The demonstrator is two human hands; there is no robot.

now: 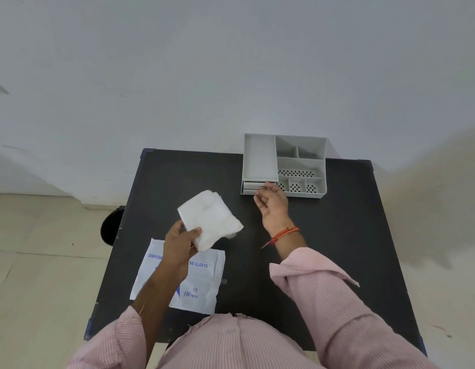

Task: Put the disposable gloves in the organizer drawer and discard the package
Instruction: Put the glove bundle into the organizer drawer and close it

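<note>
A folded stack of white disposable gloves (pixel 211 221) hangs above the black table, pinched at its near corner by my left hand (pixel 179 247). The flat white package (pixel 201 286) printed with blue "GLOVES" lettering lies on the table under that hand. A grey plastic organizer (pixel 301 163) stands at the table's far edge. Its small drawers (pixel 253 185) sit at its lower left front. My right hand (pixel 271 203) reaches to the drawer front, fingertips curled on its edge. Both drawers look pushed in or barely pulled out.
The black table (pixel 337 249) stands against a pale wall. A dark round bin (pixel 111 225) sits on the tiled floor left of the table. The organizer's top has several open compartments, some with perforated bottoms.
</note>
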